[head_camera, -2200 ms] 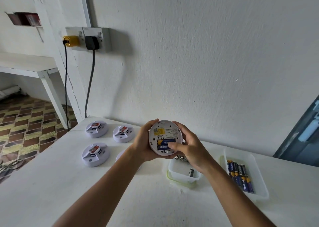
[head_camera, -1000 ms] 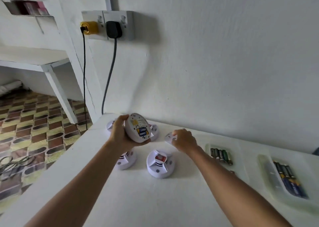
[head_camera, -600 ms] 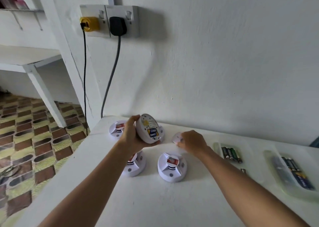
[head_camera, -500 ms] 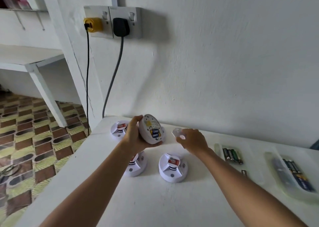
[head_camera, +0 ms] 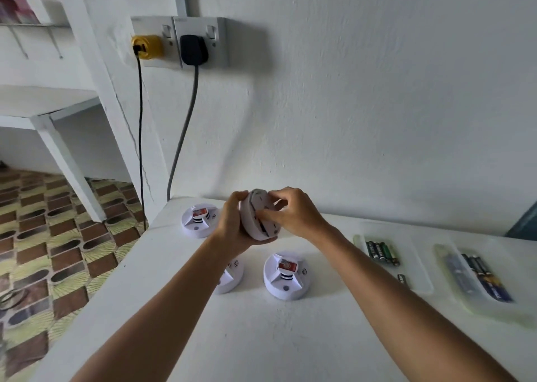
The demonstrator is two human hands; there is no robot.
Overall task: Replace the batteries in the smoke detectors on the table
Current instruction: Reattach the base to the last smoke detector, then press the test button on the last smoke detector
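Held detector: centre of frame, lifted above the table, tilted on edge. Left hand grips it from the left, fingers curled round its rim. Right hand on its right face, thumb and fingertips pinched against the back; cannot tell what lies beneath them.

Three detectors on the table: rear detector left of the hands, mid detector partly hidden by the left forearm, front detector below the hands.

Right of frame: near tray with dark and green batteries; far tray with blue batteries.

Upper left: wall socket, two plugs in.
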